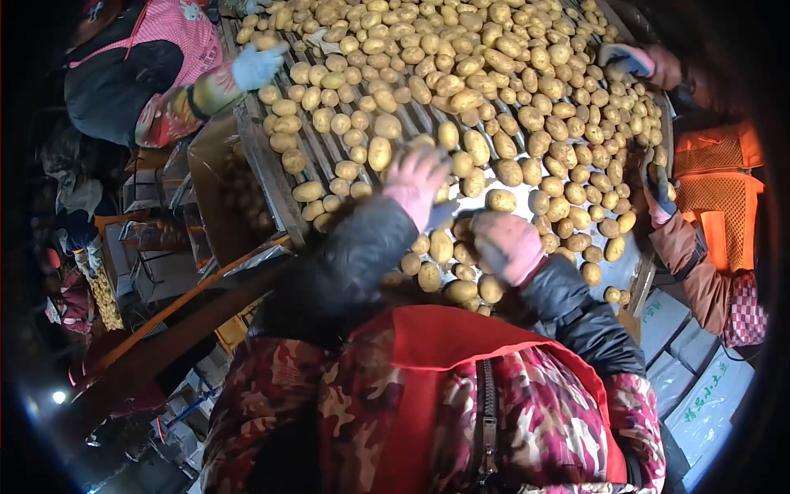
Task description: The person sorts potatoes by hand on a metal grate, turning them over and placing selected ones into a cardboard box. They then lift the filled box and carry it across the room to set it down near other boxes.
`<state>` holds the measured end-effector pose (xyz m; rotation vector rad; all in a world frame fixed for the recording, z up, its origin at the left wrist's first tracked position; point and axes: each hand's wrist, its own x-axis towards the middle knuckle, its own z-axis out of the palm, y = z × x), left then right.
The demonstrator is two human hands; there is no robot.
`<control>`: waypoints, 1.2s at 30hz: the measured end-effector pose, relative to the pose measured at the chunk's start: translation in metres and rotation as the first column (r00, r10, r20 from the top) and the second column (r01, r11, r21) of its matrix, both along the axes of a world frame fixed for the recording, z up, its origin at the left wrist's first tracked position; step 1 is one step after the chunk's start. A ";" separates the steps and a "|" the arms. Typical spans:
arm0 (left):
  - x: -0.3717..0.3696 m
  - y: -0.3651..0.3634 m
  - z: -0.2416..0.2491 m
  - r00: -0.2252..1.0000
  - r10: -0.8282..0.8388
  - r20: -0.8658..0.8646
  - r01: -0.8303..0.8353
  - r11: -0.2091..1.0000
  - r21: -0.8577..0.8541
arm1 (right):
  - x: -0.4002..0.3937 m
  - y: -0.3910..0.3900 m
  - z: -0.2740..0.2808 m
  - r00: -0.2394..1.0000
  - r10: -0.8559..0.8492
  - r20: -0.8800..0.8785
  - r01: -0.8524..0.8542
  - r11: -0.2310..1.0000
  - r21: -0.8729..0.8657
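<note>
Many potatoes (467, 100) lie spread over a slatted sorting table (315, 160). My left hand (418, 179), in a pink glove with a dark, blurred finger area, reaches over the slats among the potatoes; its fingers are smeared by motion. Close to it on the right, my right hand (506, 244), also in a pink glove with dark fingers, is bent down over potatoes near the table's front part. Its fingertips are hidden or blurred, so what it holds cannot be made out. Several potatoes lie just below and between both hands.
At the upper left a co-worker's light-blue gloved hand (258, 66) is at the table edge. Two gloved hands (629, 62) (660, 193) reach in from the right. A cardboard box (216, 177) with potatoes stands left; white packages (709, 403) lie lower right. An orange bar (185, 300) runs left.
</note>
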<state>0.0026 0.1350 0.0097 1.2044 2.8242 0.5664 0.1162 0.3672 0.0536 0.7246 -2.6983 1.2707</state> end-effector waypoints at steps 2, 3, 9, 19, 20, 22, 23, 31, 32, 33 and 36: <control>0.035 -0.005 0.021 0.987 -0.092 0.130 0.086 0.995 0.048 | -0.030 0.003 0.017 0.980 -0.124 0.153 0.119 0.992 0.045; 0.048 -0.008 0.026 0.990 -0.065 0.126 0.062 0.998 0.031 | -0.050 0.000 0.023 0.983 -0.165 0.085 0.159 0.985 0.071; 0.075 -0.067 0.025 0.975 0.222 -0.012 -0.222 0.975 0.009 | -0.185 -0.058 0.014 0.959 -0.278 0.060 0.250 0.925 0.285; 0.084 -0.134 0.009 0.892 0.451 0.006 -0.451 0.892 -0.039 | -0.287 -0.120 0.011 0.829 -0.490 0.268 0.387 0.850 0.358; 0.083 -0.134 0.009 0.888 0.460 0.009 -0.459 0.887 -0.048 | -0.298 -0.119 0.018 0.840 -0.425 0.337 0.301 0.882 0.361; 0.083 -0.134 0.011 0.888 0.459 0.033 -0.457 0.888 -0.055 | -0.309 -0.147 0.025 0.913 -0.372 0.166 0.301 0.891 0.339; 0.082 -0.134 0.011 0.888 0.458 0.040 -0.456 0.888 -0.057 | -0.308 -0.167 0.046 0.939 -0.296 0.175 0.183 0.861 0.475; 0.080 -0.139 -0.006 0.881 0.473 0.006 -0.472 0.880 0.044 | -0.320 -0.205 -0.040 0.971 -0.140 0.195 0.071 0.944 0.322; 0.078 -0.138 -0.010 0.873 0.487 -0.015 -0.485 0.871 0.078 | -0.308 -0.204 -0.035 0.962 -0.109 0.249 0.050 0.971 0.233; 0.080 -0.139 -0.013 0.868 0.496 -0.027 -0.485 0.859 0.160 | -0.288 -0.202 -0.033 0.936 -0.090 0.340 0.075 0.996 0.056; 0.091 -0.140 -0.009 0.861 0.506 -0.048 -0.468 0.826 0.313 | -0.215 -0.185 -0.043 0.970 0.107 0.220 -0.080 0.988 -0.129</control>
